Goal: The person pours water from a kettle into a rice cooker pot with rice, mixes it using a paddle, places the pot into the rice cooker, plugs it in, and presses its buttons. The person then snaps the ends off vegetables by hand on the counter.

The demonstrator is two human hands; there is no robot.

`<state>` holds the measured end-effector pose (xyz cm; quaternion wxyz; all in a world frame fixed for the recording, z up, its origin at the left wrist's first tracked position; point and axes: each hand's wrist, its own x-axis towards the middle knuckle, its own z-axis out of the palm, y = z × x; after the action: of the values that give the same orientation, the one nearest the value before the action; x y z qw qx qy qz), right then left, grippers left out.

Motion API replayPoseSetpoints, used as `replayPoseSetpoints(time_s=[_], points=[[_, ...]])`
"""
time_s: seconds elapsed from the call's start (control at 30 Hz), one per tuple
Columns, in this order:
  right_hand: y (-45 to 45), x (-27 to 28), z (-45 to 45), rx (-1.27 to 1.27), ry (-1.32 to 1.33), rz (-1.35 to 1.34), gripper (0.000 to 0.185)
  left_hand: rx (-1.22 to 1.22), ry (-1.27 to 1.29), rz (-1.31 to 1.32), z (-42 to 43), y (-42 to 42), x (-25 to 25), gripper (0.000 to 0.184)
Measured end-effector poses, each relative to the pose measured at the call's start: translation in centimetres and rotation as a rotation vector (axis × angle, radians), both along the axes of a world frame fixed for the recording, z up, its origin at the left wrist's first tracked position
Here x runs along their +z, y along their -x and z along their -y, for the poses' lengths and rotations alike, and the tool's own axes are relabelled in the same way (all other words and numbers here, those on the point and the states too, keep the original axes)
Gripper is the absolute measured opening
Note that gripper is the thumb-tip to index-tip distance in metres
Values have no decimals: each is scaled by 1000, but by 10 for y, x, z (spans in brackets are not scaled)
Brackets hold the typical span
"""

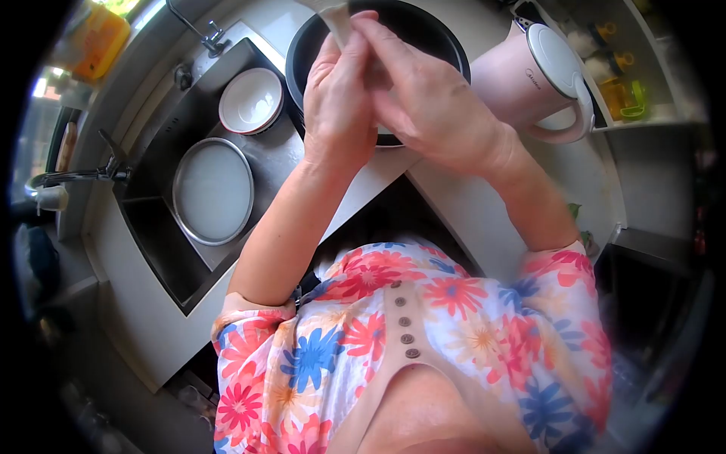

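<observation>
Pale countertop [469, 197] runs wide across the scene, dark gap in it near the person's waist. Floral shirt [454, 325], pink/blue/orange blooms on white, buttoned placket, fills btm of view. Steel sink [268, 163] on L, set into the ctr. Black round pot [439, 38] sits on ctr just R of sink, directly under the hands; rim + dark inside wall visible, contents blocked by hands. Pink Midea electric kettle [507, 83] stands close on pot's R side, white lid on, handle toward lower R. Round metal-rimmed tray [213, 193] lies in sink, nearer the person than the bowl. L hand [336, 98] + R hand [439, 102] are together above pot: L clamped on lower end of the strip, R laid against L, fingertips up by L thumb. Can't tell if R grips anything; space b/w palms mostly hidden. White bowl [252, 100] w/ reddish rim also in sink, on the pot side. Chrome tap [212, 38] at sink's far edge. Pale strip [333, 19] pokes up past L thumb, cut off by top of frame; material unclear.
</observation>
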<state>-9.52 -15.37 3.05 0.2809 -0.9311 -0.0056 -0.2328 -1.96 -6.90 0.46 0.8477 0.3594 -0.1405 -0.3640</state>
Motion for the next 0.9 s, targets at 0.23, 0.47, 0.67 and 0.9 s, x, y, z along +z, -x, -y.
replayPoseSetpoints(time_s=[0.23, 0.47, 0.67, 0.9], points=[[-9, 38, 33, 243, -614, -512, 38, -58, -124, 310, 16, -19, -16, 30], [-11, 40, 53, -142, -524, -420, 29, 7, -201, 673, -9, -38, 3, 37], [-4, 4, 64, -48, -172, -790, 26, 356, -526, 620, -66, -83, -50, 36], [-49, -4, 51, -52, -88, -1168, 23, 136, -372, 251, -65, -78, -72, 33]])
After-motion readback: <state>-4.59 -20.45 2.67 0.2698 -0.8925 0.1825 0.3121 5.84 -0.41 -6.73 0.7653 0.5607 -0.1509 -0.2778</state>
